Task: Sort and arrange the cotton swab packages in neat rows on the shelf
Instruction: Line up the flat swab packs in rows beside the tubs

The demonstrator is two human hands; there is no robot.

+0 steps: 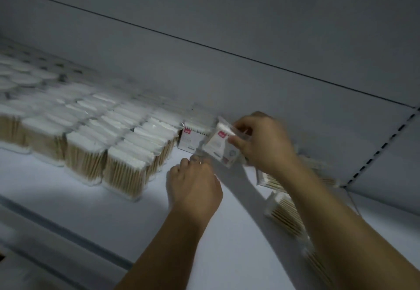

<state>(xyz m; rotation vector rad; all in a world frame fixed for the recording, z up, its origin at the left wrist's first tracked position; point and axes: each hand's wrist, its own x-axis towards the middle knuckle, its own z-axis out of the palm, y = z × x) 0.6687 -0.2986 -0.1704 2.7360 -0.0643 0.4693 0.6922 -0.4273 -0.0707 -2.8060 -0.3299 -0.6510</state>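
Note:
Clear packages of wooden cotton swabs [127, 153] stand in several rows on the white shelf [68, 198], filling its left half. At the right end of the back row a package with a white and red label [189, 138] stands upright. My right hand [263, 139] grips another labelled package [221, 146] just right of it, tilted, above the shelf. My left hand [193, 185] is below, its curled fingertips at that package's lower left corner; whether they pinch it is hidden. Loose packages [284, 212] lie on their sides under my right forearm.
The shelf's grey back panel [227, 80] rises right behind the rows. A slotted upright [384, 144] marks the right end of the bay. The shelf's front rail [68, 235] runs along the lower left. The picture is blurred by motion.

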